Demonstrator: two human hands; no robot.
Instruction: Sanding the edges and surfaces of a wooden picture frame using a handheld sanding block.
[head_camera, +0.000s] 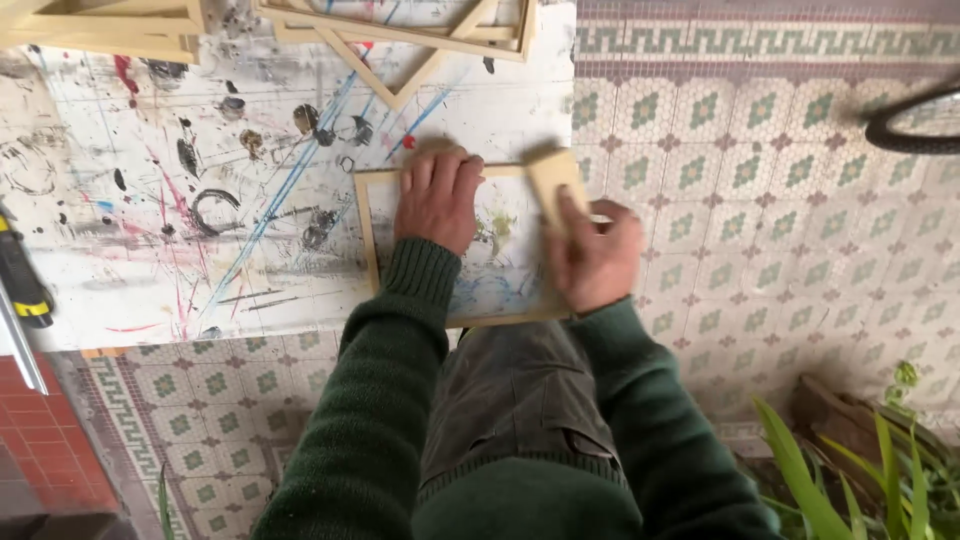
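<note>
dark green sweater sleeves fill the bottom centre of the frame, running up from the person's chest to both hands at mid-frame. the left hand (437, 198) lies flat and spread, palm down on the top rail of a small wooden frame (366, 232) that rests on the right end of a paint-spattered white worktable (150, 260), just at the table's near right corner. the right hand (593, 255) is closed around a pale wooden sanding block (553, 180), held tilted against the frame's right rail at its upper corner; the block is blurred, so its exact contact with the rail is hard to tell. judging by this, the step in hand looks like rubbing down the frame's right edge while the other hand pins the frame still; a next stroke would call for firm downward pressure from the flat hand so the frame does not slide off the table edge, which lies just beside it.

outward, more bare wooden frames (400, 40) lie stacked along the top edge of the picture, with another at the upper left corner (110, 30). a black and yellow tool handle (20, 280) pokes in at the far left. patterned green and cream floor tiles (760, 200) fill the right side, a dark tyre arc (915, 125) sits upper right, and green plant leaves (850, 480) rise at the lower right. no packages, labels or signs show anywhere
</note>
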